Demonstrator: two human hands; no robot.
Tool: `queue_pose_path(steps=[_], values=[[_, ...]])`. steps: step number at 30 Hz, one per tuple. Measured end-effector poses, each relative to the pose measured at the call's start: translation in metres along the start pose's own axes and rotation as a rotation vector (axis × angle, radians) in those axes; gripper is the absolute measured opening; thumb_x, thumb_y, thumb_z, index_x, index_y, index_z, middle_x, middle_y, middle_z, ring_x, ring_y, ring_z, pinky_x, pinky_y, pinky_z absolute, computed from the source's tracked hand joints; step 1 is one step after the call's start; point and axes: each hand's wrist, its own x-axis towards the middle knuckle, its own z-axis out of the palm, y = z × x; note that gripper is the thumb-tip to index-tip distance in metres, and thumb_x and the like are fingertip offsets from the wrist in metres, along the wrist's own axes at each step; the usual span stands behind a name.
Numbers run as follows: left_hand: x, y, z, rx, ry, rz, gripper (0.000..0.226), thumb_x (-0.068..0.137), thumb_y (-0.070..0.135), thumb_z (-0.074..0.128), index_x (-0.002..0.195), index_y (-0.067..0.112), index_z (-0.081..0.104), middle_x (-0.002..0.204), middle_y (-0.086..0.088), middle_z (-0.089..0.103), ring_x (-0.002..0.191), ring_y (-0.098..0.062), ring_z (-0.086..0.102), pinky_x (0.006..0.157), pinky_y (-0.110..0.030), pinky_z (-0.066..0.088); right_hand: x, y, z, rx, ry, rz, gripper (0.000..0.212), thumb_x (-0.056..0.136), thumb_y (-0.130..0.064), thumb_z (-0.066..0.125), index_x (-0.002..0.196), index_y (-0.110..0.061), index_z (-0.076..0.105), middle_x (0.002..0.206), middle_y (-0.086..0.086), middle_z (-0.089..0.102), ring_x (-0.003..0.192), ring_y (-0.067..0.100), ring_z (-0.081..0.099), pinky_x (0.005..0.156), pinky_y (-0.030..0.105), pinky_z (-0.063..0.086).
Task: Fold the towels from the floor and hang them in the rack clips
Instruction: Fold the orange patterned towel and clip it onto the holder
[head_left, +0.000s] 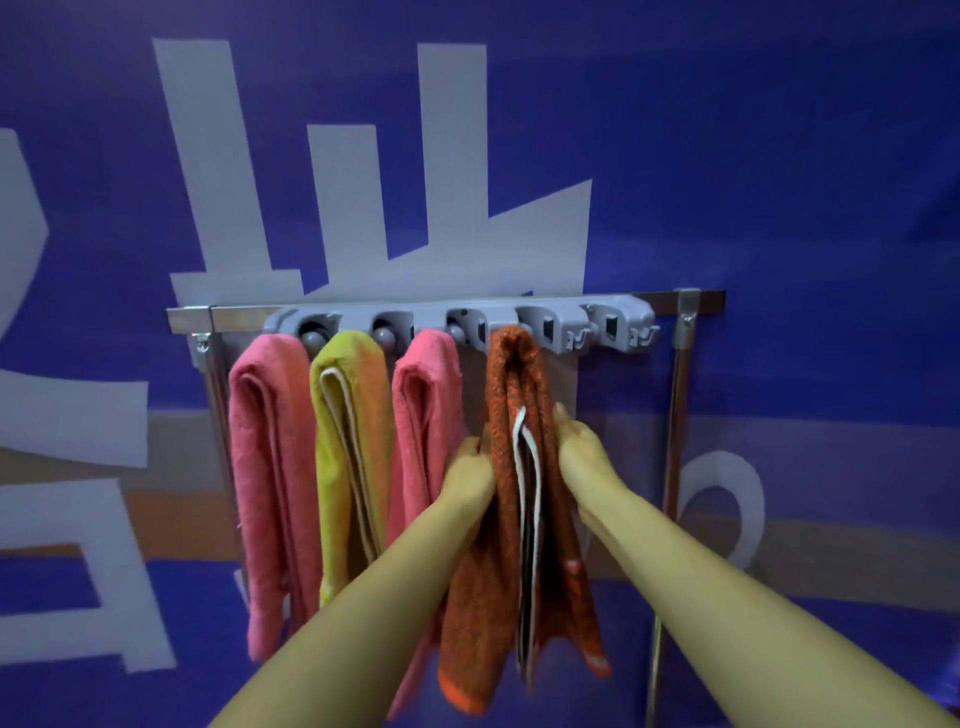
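At the fourth clip (543, 325), orange towel (480, 597) hangs by its fold; left hand (470, 473) and right hand (584, 454) pinch its sides, seemingly to seat and straighten it. Fingertips partly hidden.

You get one view, from the wide-angle camera on your head, looking forward and slightly down at the grey clip rack (460, 322) against the blue banner wall (779, 156). It sits close: your left hand (470, 475) and right hand (587, 457), gripping the orange towel (483, 597), land at centre frame, with your forearms running in from the bottom edge.
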Motion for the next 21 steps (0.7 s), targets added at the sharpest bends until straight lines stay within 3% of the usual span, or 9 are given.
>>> queue_pose_path(steps=[3, 5, 8, 9, 11, 12, 14, 17, 21], values=[[-0.047, -0.030, -0.009, 0.242, 0.029, -0.148, 0.045, 0.093, 0.035, 0.046, 0.117, -0.002, 0.057, 0.119, -0.019, 0.062, 0.113, -0.035, 0.058, 0.097, -0.040, 0.047, -0.041, 0.032, -0.018, -0.142, 0.109, 0.091, 0.056, 0.096, -0.047, 0.032, 0.115, -0.002, 0.059, 0.120, 0.020, 0.061, 0.117, 0.037, 0.054, 0.102, 0.040, 0.041], [-0.075, -0.043, -0.016, 0.312, 0.019, -0.219, 0.043, 0.091, 0.023, 0.050, 0.115, -0.011, 0.057, 0.118, -0.028, 0.061, 0.110, -0.037, 0.060, 0.089, -0.042, 0.049, -0.072, 0.046, -0.027, -0.209, 0.119, 0.104, 0.049, 0.097, -0.044, 0.032, 0.105, -0.004, 0.060, 0.118, 0.026, 0.060, 0.114, 0.040, 0.055, 0.096, 0.040, 0.041], [-0.131, -0.073, -0.026, 0.271, -0.021, -0.299, 0.042, 0.082, 0.017, 0.057, 0.112, -0.012, 0.059, 0.104, -0.020, 0.062, 0.097, -0.028, 0.061, 0.079, -0.036, 0.049, -0.118, 0.096, -0.041, -0.286, 0.060, 0.194, 0.043, 0.096, -0.045, 0.034, 0.095, -0.010, 0.059, 0.113, 0.030, 0.062, 0.108, 0.045, 0.057, 0.096, 0.047, 0.045], [-0.147, -0.079, -0.030, 0.277, -0.031, -0.328, 0.039, 0.081, 0.020, 0.058, 0.108, -0.009, 0.060, 0.099, -0.019, 0.061, 0.090, -0.027, 0.060, 0.078, -0.033, 0.049, -0.134, 0.108, -0.046, -0.316, 0.052, 0.229, 0.047, 0.095, -0.046, 0.034, 0.099, -0.007, 0.060, 0.113, 0.028, 0.062, 0.108, 0.044, 0.057, 0.097, 0.048, 0.045], [-0.174, -0.098, -0.035, 0.383, -0.060, -0.375, 0.021, 0.089, 0.018, 0.054, 0.084, -0.002, 0.058, 0.086, -0.016, 0.056, 0.071, -0.024, 0.054, 0.062, -0.024, 0.045, -0.165, 0.132, -0.054, -0.385, 0.010, 0.283, 0.050, 0.095, -0.045, 0.035, 0.101, -0.003, 0.060, 0.112, 0.025, 0.063, 0.106, 0.041, 0.058, 0.097, 0.048, 0.044], [-0.189, -0.115, -0.036, 0.433, -0.064, -0.392, 0.020, 0.092, 0.016, 0.052, 0.082, -0.001, 0.057, 0.084, -0.020, 0.054, 0.069, -0.025, 0.053, 0.058, -0.028, 0.042, -0.180, 0.151, -0.055, -0.400, -0.011, 0.297, 0.049, 0.096, -0.044, 0.035, 0.098, -0.002, 0.060, 0.109, 0.025, 0.064, 0.104, 0.040, 0.059, 0.096, 0.047, 0.045], [-0.207, -0.144, -0.037, 0.452, -0.081, -0.442, 0.019, 0.092, 0.012, 0.051, 0.081, -0.002, 0.058, 0.074, -0.019, 0.051, 0.073, -0.025, 0.049, 0.056, -0.034, 0.036, -0.201, 0.180, -0.054, -0.438, -0.052, 0.341, 0.045, 0.096, -0.041, 0.036, 0.080, -0.005, 0.058, 0.101, 0.025, 0.066, 0.098, 0.039, 0.061, 0.093, 0.045, 0.047], [-0.223, -0.194, -0.040, 0.484, -0.098, -0.507, 0.037, 0.090, 0.011, 0.052, 0.055, 0.012, 0.039, 0.055, -0.007, 0.035, 0.057, -0.021, 0.034, 0.042, -0.022, 0.027, -0.229, 0.222, -0.044, -0.482, -0.103, 0.403, 0.047, 0.096, -0.038, 0.037, 0.055, -0.014, 0.040, 0.085, 0.021, 0.061, 0.083, 0.034, 0.058, 0.081, 0.037, 0.045], [-0.235, -0.261, -0.044, 0.488, -0.126, -0.631, 0.029, 0.088, 0.011, 0.053, 0.061, 0.003, 0.051, 0.056, -0.006, 0.040, 0.057, -0.019, 0.039, 0.049, -0.026, 0.033, -0.251, 0.282, -0.025, -0.516, -0.173, 0.495, 0.042, 0.096, -0.033, 0.041, 0.059, -0.012, 0.043, 0.082, 0.024, 0.061, 0.083, 0.038, 0.059, 0.082, 0.041, 0.046]])
